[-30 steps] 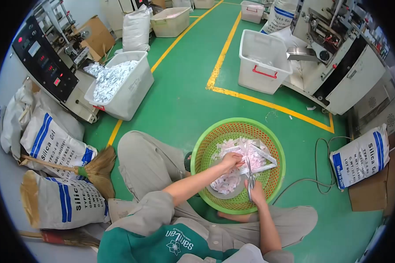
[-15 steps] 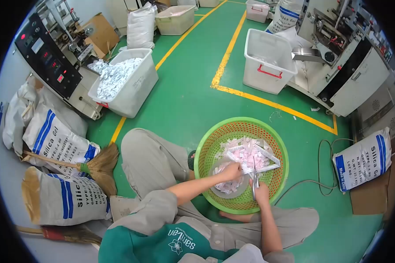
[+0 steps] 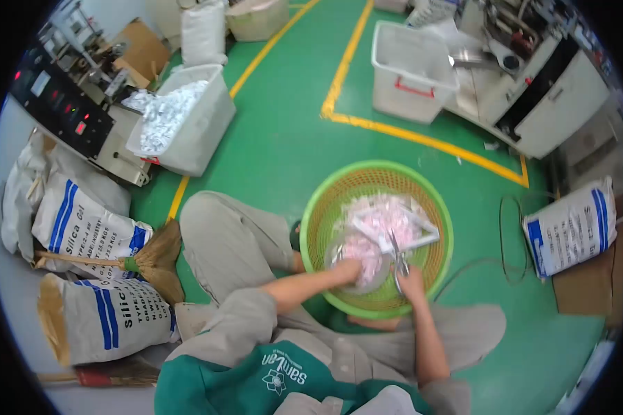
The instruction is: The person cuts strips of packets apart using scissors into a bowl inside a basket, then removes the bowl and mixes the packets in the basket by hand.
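My right hand grips a pair of scissors, blades pointing away from me over the basket. My left hand is down at the near left of a translucent round bowl of small pinkish-white packets; its fingertips are hidden and blurred. The bowl sits inside a round plastic basket with a green rim, between my legs. More pale pink packets lie behind the bowl, with a white strip-like frame on them.
A bin of white packets stands at the left by a control panel. Another bin stands by a machine at the right. Silica gel sacks and a broom are at the left; another sack is at the right, near a cable.
My left hand has moved from above the bowl's edge down and left into its packets. My right hand still holds the scissors. The whole view has shifted slightly.
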`<state>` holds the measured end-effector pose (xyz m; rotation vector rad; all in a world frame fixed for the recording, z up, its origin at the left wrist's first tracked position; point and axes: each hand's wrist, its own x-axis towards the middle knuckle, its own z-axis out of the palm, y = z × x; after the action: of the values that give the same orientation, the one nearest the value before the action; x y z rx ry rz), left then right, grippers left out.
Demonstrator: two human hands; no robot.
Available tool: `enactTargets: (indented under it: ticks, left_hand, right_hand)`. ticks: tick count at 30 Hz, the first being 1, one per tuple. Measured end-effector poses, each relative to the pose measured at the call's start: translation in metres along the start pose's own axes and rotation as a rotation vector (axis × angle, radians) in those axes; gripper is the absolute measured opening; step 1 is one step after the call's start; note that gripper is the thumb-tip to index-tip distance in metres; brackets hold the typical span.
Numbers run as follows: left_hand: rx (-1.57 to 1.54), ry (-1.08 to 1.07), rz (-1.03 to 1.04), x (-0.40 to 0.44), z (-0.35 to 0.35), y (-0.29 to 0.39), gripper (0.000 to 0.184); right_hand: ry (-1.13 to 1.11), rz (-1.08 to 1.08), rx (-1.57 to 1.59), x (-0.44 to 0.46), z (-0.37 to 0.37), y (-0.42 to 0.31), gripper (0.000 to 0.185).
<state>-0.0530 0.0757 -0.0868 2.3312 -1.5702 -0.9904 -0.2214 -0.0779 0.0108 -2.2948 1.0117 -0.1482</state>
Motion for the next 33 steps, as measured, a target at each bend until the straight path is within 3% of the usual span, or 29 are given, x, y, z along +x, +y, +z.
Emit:
enactTargets:
  ticks: [2, 4, 5, 7, 12, 15, 18, 23, 31, 33]
  left_hand:
    - [-0.035, 0.049, -0.035, -0.003, -0.024, 0.002, 0.017]
    - [-0.314, 0.091, -0.016, 0.017, -0.017, -0.020, 0.019]
    - [-0.274, 0.097, -0.025, 0.014, -0.032, -0.015, 0.014]
    - [-0.847, -0.011, -0.184, 0.024, -0.034, -0.023, 0.011]
    - [-1.353, -0.009, -0.176, 0.035, -0.076, -0.015, 0.015]
    - [-1.557, 0.136, -0.328, 0.027, -0.105, 0.010, 0.011]
    - [-1.664, 0.246, -0.225, 0.032, -0.107, 0.008, 0.019]
    - [-1.761, 0.684, -0.415, 0.039, -0.099, 0.029, 0.019]
    - [-1.721, 0.421, -0.309, 0.028, -0.083, 0.059, 0.027]
    - [-1.494, 0.573, -0.262, 0.033, -0.077, 0.054, 0.028]
  right_hand:
    - [0.085, -0.092, 0.008, 0.002, 0.011, 0.012, 0.056]
    - [-0.113, 0.086, 0.073, 0.003, 0.004, 0.010, 0.058]
    - [-0.132, 0.133, 0.066, 0.003, -0.004, 0.000, 0.059]
    - [-0.139, 0.168, 0.048, 0.000, -0.011, -0.010, 0.061]
    - [-0.233, 0.197, 0.084, -0.003, -0.025, -0.028, 0.066]
    - [-0.278, 0.162, 0.016, -0.003, -0.020, -0.033, 0.070]
    - [-0.331, 0.132, 0.087, -0.004, -0.024, -0.039, 0.072]
    - [-0.340, 0.076, 0.067, -0.004, -0.003, -0.030, 0.073]
    - [-0.227, 0.156, 0.056, -0.008, -0.018, -0.052, 0.066]
    - [-0.195, 0.170, 0.055, -0.007, -0.019, -0.046, 0.067]
